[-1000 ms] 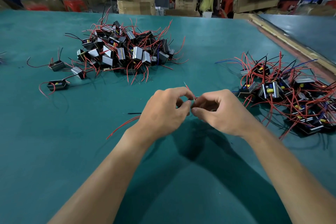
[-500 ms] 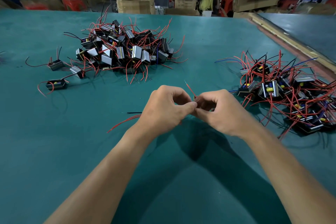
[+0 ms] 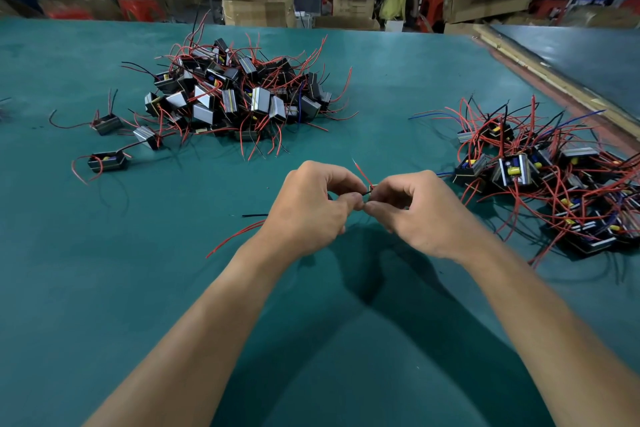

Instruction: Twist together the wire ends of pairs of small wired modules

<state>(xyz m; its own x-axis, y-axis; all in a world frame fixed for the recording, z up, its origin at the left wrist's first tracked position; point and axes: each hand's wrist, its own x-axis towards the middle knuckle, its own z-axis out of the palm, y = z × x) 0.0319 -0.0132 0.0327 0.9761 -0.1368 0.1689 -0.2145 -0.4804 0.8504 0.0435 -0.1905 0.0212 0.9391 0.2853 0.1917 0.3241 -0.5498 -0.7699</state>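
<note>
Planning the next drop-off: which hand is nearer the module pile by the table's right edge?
Right. The right hand sits just left of the module pile, almost at its edge; the left hand is beyond it, further left. Both pinch the wire ends.

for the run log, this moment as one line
step: twist | left hand: pinches wire ends | right hand: pinches wire ends | rest: left pile, right pile

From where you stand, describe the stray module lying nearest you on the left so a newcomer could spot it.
Find the big pile of modules left of centre on the green table. Three strays trail off its left side. The stray module is the nearest: yellow part showing inside, red wire looped at its left.
</note>
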